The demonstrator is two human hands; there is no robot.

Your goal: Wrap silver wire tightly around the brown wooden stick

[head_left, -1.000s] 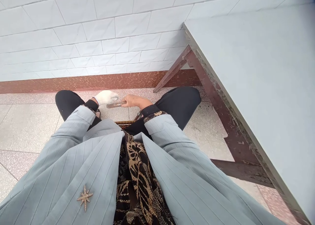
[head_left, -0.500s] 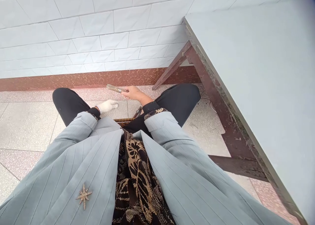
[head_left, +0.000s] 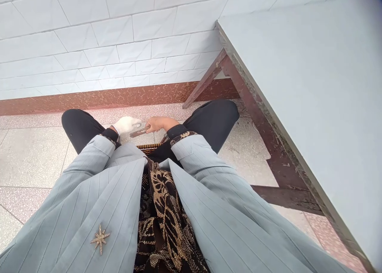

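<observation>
My right hand (head_left: pixel 157 124) is bare and wrapped round a flat, narrow tool (head_left: pixel 139 132) with a worn, brownish-grey surface. I cannot tell its exact kind. Its free end points left and slightly down, under my left hand. A white glove covers my left hand (head_left: pixel 127 124), which is closed with its fingers curled together close to the tool. Whatever it may hold is hidden. Both hands are low between my knees, over the floor. A yellow-and-black woven edge (head_left: pixel 148 147) shows just below them.
To my right stands a table with a pale top (head_left: pixel 310 78) and worn brown-red legs (head_left: pixel 205 78). Ahead is a white tiled wall (head_left: pixel 125 30) with a reddish base strip (head_left: pixel 119 96). Speckled tiles (head_left: pixel 36 153) cover the floor. My dark-trousered knees (head_left: pixel 78 125) flank the hands.
My right hand has lowered the tool from above the gloved hand to beside and below it. My left hand has risen slightly. The view has shifted a little.
</observation>
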